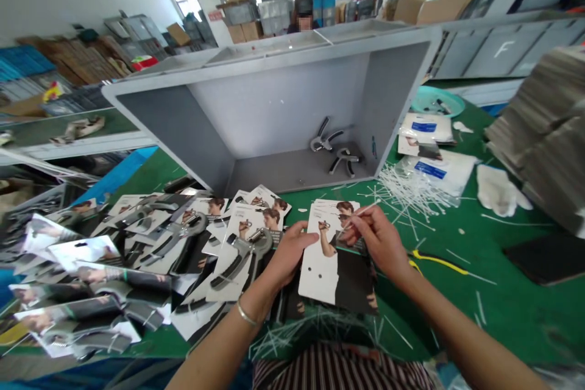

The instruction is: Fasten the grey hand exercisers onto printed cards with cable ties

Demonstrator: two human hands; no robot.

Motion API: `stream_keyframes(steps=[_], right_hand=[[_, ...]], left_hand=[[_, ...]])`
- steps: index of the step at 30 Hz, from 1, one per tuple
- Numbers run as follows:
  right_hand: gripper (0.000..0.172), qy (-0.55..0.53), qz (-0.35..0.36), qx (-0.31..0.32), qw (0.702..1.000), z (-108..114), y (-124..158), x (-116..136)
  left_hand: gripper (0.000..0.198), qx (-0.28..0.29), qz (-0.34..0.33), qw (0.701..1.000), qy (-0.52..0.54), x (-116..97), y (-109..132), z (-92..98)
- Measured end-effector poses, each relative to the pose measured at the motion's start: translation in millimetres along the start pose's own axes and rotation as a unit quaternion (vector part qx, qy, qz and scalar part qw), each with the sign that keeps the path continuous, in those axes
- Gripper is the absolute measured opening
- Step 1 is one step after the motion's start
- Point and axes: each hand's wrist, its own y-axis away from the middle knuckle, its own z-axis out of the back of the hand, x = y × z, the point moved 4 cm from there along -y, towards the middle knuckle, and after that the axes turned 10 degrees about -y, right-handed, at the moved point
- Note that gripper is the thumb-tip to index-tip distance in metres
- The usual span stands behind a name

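My left hand (286,259) grips the left edge of a printed backing card (320,274), its thumb lying on the front. The card is white and black with small punched holes. In my right hand (381,247), fingers pinched over the card's upper right, is a thin white cable tie (365,208). More cards lie under the held one. Left of my hands, hand grips (242,256) with grey and black handles lie on cards in an overlapping heap. Two loose hand grips (342,161) sit inside the grey crate.
A grey crate (274,61) on its side faces me. To the right are scattered cable ties (411,192), plastic bags (441,170), yellow-handled pliers (441,261), a white glove (498,190), a dark phone-like object (548,258) and stacked grey cardboard (543,128). A person (303,12) is beyond the crate.
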Motion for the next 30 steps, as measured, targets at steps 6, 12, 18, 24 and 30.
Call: stream_keyframes(steps=[6,12,18,24,30], right_hand=[[0.013,0.051,0.021,-0.014,0.998,-14,20,-26],[0.008,0.048,0.045,-0.016,0.998,-18,26,-21],[0.008,0.084,0.069,-0.008,0.994,-17,31,-25],[0.008,0.180,0.099,0.090,0.975,-22,28,-25],[0.008,0.133,0.101,0.011,0.986,-20,15,-32]], left_hand=[[0.025,-0.024,0.007,0.999,0.021,9,2,6.0],[0.024,-0.049,0.020,0.998,0.031,10,1,9.3],[0.024,-0.044,0.019,0.998,0.031,9,5,6.9],[0.026,-0.050,0.032,0.998,0.037,4,-3,9.8],[0.029,-0.100,-0.018,0.989,0.106,11,6,-20.6]])
